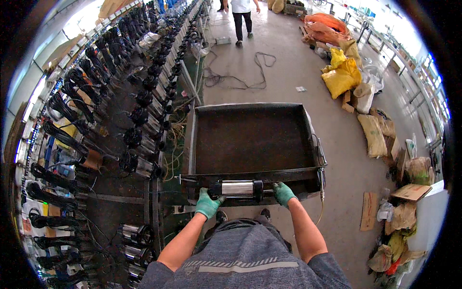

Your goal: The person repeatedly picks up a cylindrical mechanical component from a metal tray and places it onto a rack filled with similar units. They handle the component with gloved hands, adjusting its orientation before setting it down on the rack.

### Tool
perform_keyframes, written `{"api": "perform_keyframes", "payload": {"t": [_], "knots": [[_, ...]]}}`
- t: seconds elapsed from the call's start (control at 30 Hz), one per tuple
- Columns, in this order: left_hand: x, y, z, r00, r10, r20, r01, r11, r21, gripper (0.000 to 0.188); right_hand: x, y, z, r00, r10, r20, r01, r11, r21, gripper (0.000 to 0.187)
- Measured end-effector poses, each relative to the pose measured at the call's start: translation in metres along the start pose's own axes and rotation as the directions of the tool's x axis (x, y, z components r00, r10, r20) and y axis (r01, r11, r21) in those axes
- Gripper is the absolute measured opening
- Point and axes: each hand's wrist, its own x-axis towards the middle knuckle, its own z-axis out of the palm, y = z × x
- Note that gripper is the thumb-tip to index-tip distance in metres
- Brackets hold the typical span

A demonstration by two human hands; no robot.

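Grey floor (339, 168), extending ahead of the tray and along its right side; broad passage there, bounded by heaped goods. Left: long dark bench (118, 185), lined with black cable bundles (62, 103) and steel-bodied motors (143, 166); only a narrow, cord-strewn gap between bench and tray. Right margin of the passage: row of sacks, yellow (341, 79) and pale (371, 135), well apart from the tray's right edge. Centre: rectangular metal tray (250, 139), dark inside, raised at the rim on all sides, with a ledge along the near edge. Far end of the passage: co-worker (240, 19), cropped by the upper border. Near side: grey-shirted torso (250, 262), close behind the ledge. Beyond the tray's far edge: loose black cable (240, 87), looped across the walking space. Over the ledge, parallel to the near edge: steel cylinder (237, 188), horizontal, black-capped at both ends. Left hand (208, 204), green-gloved: closed about the left cap. Right hand (285, 194), likewise gloved: at the tip of the short rod (268, 191) projecting from the right cap; tightness of grip impossible to tell.
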Motion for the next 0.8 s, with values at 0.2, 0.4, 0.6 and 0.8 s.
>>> {"api": "perform_keyframes", "payload": {"t": [0.2, 0.4, 0.6, 0.8], "knots": [[0.003, -0.006, -0.001, 0.998, -0.047, 0.045, 0.047, 0.999, 0.006, 0.076, -0.058, -0.083, -0.043, 0.917, 0.182, 0.355, -0.389, 0.605, 0.695, 0.035], [-0.002, 0.010, -0.004, 1.000, -0.029, 0.011, 0.029, 0.998, 0.054, 0.074, -0.033, -0.069, -0.036, 0.898, 0.339, 0.282, -0.439, 0.743, 0.505, 0.046], [-0.001, 0.011, -0.005, 0.999, -0.050, 0.000, 0.050, 0.999, 0.021, 0.072, -0.041, -0.069, -0.022, 0.966, -0.156, -0.208, 0.186, 0.973, 0.134, 0.023], [0.002, -0.002, 0.001, 0.998, -0.063, 0.024, 0.063, 0.998, -0.017, 0.072, -0.043, -0.045, -0.051, 0.874, -0.470, 0.124, 0.481, 0.796, -0.368, 0.055]]}}
